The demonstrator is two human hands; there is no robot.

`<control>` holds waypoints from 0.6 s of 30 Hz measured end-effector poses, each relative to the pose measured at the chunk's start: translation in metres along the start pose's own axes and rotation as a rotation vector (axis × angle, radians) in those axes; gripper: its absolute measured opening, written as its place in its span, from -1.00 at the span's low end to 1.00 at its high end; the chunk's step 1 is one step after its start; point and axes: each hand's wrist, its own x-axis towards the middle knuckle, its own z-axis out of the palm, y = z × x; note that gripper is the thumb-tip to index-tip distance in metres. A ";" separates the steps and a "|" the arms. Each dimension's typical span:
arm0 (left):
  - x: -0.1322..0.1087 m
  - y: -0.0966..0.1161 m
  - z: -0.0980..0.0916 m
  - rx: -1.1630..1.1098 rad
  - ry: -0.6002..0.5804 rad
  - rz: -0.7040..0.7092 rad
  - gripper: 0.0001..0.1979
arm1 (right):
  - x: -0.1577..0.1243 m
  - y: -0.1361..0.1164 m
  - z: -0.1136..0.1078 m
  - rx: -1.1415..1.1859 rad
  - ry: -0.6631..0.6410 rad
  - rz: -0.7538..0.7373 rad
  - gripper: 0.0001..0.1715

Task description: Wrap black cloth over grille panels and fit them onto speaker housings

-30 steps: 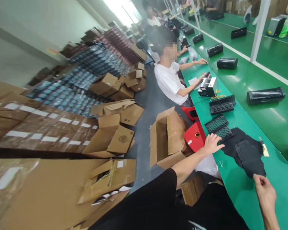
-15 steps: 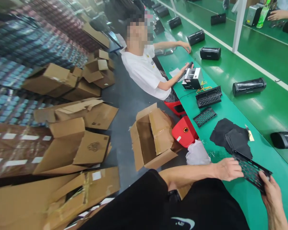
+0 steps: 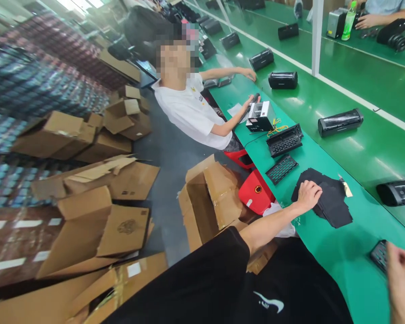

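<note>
My left hand (image 3: 309, 196) reaches over a pile of black sheets (image 3: 334, 207) on the green table, fingers bent and slightly apart, the tips at the sheets. Whether they touch cannot be seen. At the right edge, my right hand (image 3: 403, 274) has thumb and fingers closed on a black perforated panel (image 3: 380, 256), which the hand partly hides. A second perforated panel (image 3: 281, 169) lies beyond the sheets. Past it is a deeper black perforated housing (image 3: 284, 140). A small blade-like tool with a pale tag (image 3: 347, 189) lies beside the pile.
A co-worker in a white shirt (image 3: 192, 108) sits along the table near a white-and-black box device (image 3: 261, 115). Black cylindrical speakers (image 3: 340, 122) stand on the green line at the right. A red stool (image 3: 256, 191) and open cartons (image 3: 202, 207) occupy the floor at left.
My left hand has let go of the perforated panel and moved up and left onto the black sheets. My right hand has carried the panel to the right. The view has shifted slightly.
</note>
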 end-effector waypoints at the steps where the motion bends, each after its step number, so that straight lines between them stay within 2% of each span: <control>1: 0.002 -0.003 0.002 0.003 0.004 0.011 -0.79 | -0.006 -0.021 0.029 -0.047 -0.113 -0.039 -0.32; 2: 0.002 -0.005 0.004 0.004 0.014 0.022 -0.81 | -0.012 -0.042 0.059 -0.070 -0.245 -0.101 -0.33; 3: 0.002 -0.008 0.007 0.003 0.031 0.034 -0.81 | -0.018 -0.061 0.088 -0.071 -0.297 -0.127 -0.37; 5: 0.000 -0.012 0.013 0.003 0.066 0.065 -0.73 | -0.023 -0.087 0.133 -0.093 -0.316 -0.123 -0.48; 7: -0.002 -0.016 0.018 0.001 0.079 0.099 -0.63 | -0.020 -0.095 0.158 -0.120 -0.305 -0.103 -0.59; 9: -0.003 -0.018 0.021 -0.009 0.070 0.114 -0.59 | -0.014 -0.090 0.165 -0.138 -0.315 -0.101 -0.64; 12: -0.002 -0.020 0.025 -0.036 0.046 0.107 -0.55 | -0.004 -0.073 0.157 -0.122 -0.363 -0.115 -0.65; 18: 0.000 -0.023 0.027 -0.046 0.032 0.113 -0.51 | -0.003 -0.052 0.146 0.028 -0.436 -0.069 -0.46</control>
